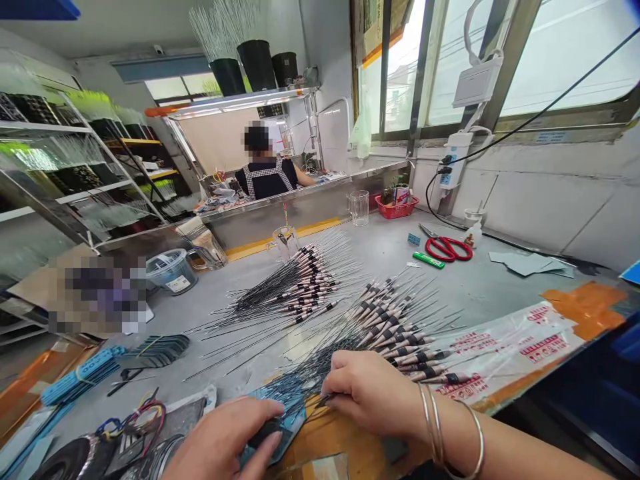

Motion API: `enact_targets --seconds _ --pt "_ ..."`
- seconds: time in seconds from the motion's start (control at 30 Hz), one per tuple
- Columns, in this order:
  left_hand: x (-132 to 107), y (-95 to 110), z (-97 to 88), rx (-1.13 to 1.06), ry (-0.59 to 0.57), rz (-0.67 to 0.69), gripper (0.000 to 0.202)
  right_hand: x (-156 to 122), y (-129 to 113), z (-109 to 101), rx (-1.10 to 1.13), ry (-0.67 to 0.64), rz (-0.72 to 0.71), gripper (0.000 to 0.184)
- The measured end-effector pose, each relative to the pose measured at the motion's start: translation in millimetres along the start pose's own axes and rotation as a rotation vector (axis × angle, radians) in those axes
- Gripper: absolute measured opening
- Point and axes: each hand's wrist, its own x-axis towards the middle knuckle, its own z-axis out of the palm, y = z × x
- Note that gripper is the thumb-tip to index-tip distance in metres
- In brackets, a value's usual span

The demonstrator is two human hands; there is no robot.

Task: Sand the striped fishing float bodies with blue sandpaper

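My left hand (235,433) is at the near edge, thumb and forefinger closed around a small dark object (264,433) whose kind I cannot make out. Beneath it shows a blue patch (296,415) on the table. My right hand (363,393), with bracelets at the wrist, pinches something thin and dark at the stems of the nearer heap of fishing floats (387,323); its fingers partly hide it. These floats have pale pink bodies, black bands and long thin stems. A second heap of floats (313,280) lies farther back, its dark stems pointing left.
Red-handled scissors (449,249), a green lighter-like item (429,260) and a red basket (397,208) lie at the back right. Glass mugs (359,208) and a lidded tub (173,272) stand behind. Coiled wires (135,427) are front left. A person (267,170) sits beyond the partition.
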Motion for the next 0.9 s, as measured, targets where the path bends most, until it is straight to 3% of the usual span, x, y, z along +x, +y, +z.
enact_targets --seconds 0.27,0.47,0.67,0.9 --pt "3 -4 8.9 0.033 -0.038 -0.001 0.024 -12 13 -9 0.002 -0.003 0.061 0.012" --pt "7 -7 23.4 0.057 -0.053 0.096 0.031 -30 31 -17 0.010 0.003 0.099 0.013" --pt "11 0 13.8 0.076 -0.034 0.116 0.029 -33 33 -18 0.023 0.028 0.107 0.008" --pt "16 6 10.8 0.127 -0.027 0.119 0.033 -24 25 -13 -0.024 0.021 0.061 0.016"
